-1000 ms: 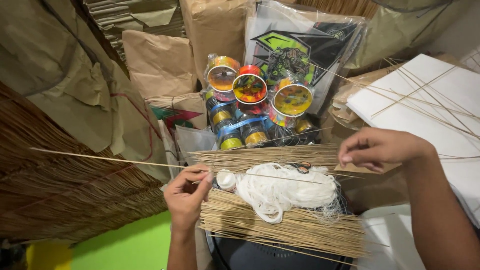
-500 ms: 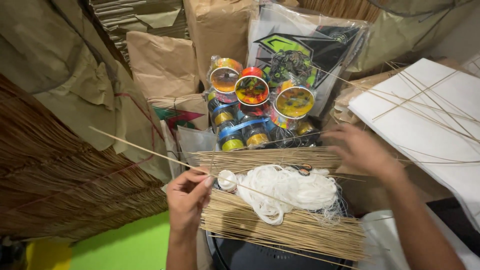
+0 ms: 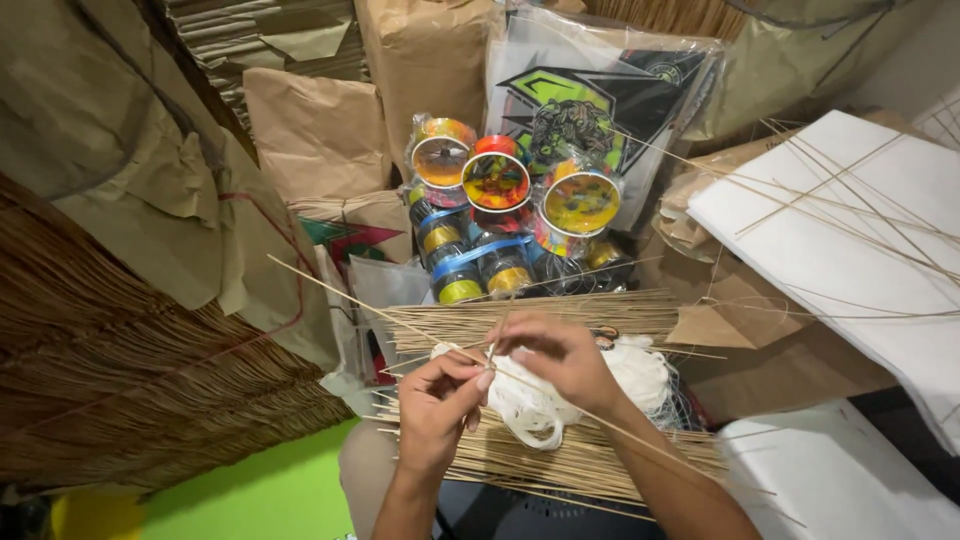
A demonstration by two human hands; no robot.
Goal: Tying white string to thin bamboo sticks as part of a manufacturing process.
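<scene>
Right hand [image 3: 565,360] has been brought in beside left hand [image 3: 440,405]; thin stick [image 3: 400,315] is pinched by both, white thread [image 3: 545,405] just below.

Thread tangle [image 3: 630,375] lies on stick bundle [image 3: 560,455] — spools [image 3: 500,215] behind, paper sheets [image 3: 850,250] right.

You have three big colourful spools [image 3: 497,180], two hands [image 3: 500,385], one white thread tangle [image 3: 600,385], and uncountable thin sticks [image 3: 560,315].
</scene>
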